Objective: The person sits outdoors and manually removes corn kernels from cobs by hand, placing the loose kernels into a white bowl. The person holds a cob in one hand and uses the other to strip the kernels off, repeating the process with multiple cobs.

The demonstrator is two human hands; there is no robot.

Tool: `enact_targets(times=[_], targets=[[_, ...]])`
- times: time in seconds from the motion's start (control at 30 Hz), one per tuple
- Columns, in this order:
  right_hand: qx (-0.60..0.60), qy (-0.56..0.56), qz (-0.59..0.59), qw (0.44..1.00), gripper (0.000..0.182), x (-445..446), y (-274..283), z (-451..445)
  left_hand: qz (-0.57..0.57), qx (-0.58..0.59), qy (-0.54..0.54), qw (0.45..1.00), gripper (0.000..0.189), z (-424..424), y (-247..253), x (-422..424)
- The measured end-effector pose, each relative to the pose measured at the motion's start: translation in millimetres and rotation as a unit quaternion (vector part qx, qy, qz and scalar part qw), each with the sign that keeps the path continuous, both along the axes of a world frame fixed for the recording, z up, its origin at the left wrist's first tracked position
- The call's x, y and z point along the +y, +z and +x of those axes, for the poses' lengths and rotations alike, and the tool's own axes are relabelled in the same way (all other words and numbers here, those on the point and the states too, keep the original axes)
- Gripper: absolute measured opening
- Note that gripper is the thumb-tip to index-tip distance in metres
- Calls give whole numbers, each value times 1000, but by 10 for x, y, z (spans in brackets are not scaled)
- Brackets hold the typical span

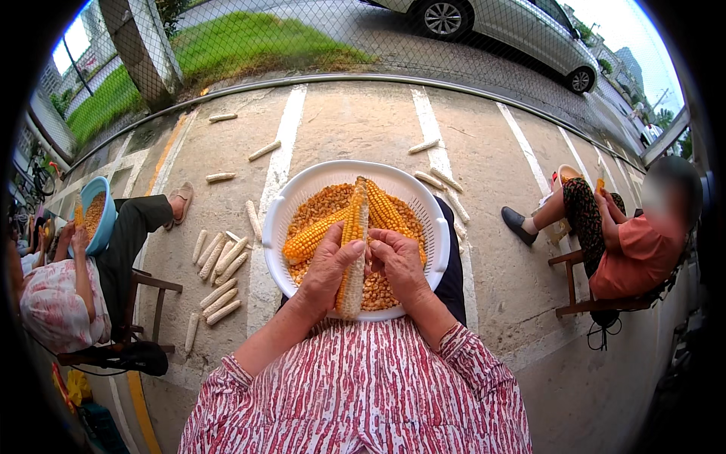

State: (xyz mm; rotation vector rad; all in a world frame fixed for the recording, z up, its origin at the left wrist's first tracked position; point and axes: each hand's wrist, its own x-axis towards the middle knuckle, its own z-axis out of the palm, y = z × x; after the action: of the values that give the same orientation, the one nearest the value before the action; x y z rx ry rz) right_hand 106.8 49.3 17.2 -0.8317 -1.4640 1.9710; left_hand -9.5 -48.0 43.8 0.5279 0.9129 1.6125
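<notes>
My left hand (330, 263) grips a partly shelled ear of corn (353, 249), which points away from me over my lap. Kernels still cover its left side, while a pale bare strip of cob shows on the right. Against that bare side, the bent fingers of my right hand (395, 260) touch the ear; whether they pinch a kernel is hidden. Below both hands, a white plastic colander (357, 165) rests on my lap. Loose yellow kernels (323, 200) fill its bottom, with whole ears of corn (313, 235) lying on them at left and right.
Several bare cobs (218, 261) lie on the concrete floor at left, others (448, 179) at right. A person (62, 301) sits at left with a blue basin (101, 227); another person (635, 255) sits at right on a wooden chair. A chain-link fence (255, 45) runs ahead.
</notes>
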Motion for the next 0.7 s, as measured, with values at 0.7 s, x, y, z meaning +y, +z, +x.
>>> enact_targets(times=[0.7], targets=[[-17, -9, 22, 1000, 27, -6, 19, 5, -18, 10, 12, 1000, 66, 1, 83, -17]])
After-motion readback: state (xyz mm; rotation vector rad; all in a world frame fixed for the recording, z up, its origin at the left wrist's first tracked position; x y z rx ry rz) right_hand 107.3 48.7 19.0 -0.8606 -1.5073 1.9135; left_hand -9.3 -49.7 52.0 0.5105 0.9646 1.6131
